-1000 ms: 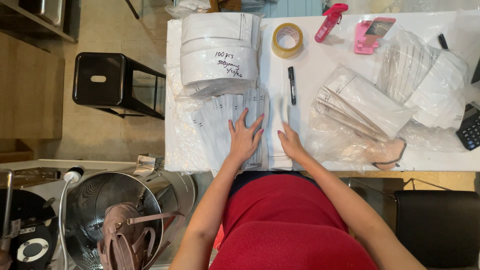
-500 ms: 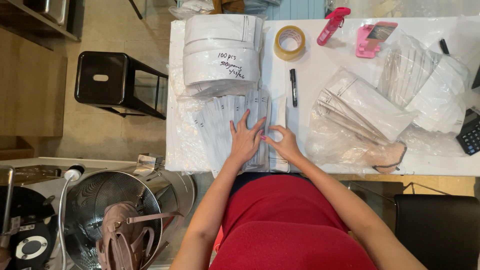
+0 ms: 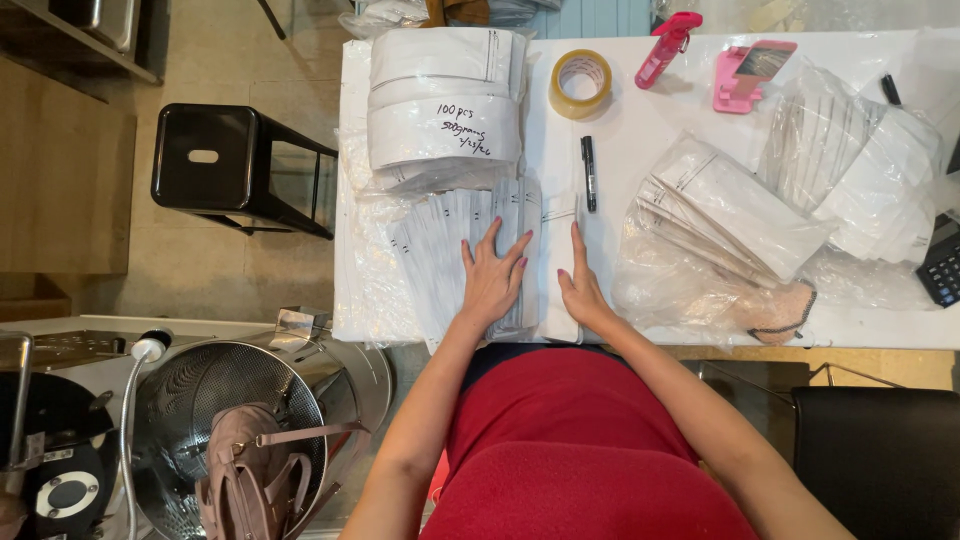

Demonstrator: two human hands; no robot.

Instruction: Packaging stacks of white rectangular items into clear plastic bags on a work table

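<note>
- The white surface (image 3: 620, 150) carries everything; a black stool (image 3: 240, 165) stands just beside its left edge.
- A rolled white bundle (image 3: 445, 100) with a handwritten label lies at the far left, touching the fanned row of white pouches (image 3: 450, 250) below it.
- Clear bags of more pouches (image 3: 720, 215) lie to the right.
- The left hand (image 3: 492, 282) lies flat on the fan, fingers spread, as before.
- The right hand (image 3: 582, 290) has slid in since a second ago, fingers together, pressing the fan's right edge; the row looks squared up.
- Tape roll (image 3: 581, 83) and black marker (image 3: 589, 173) sit beyond.
</note>
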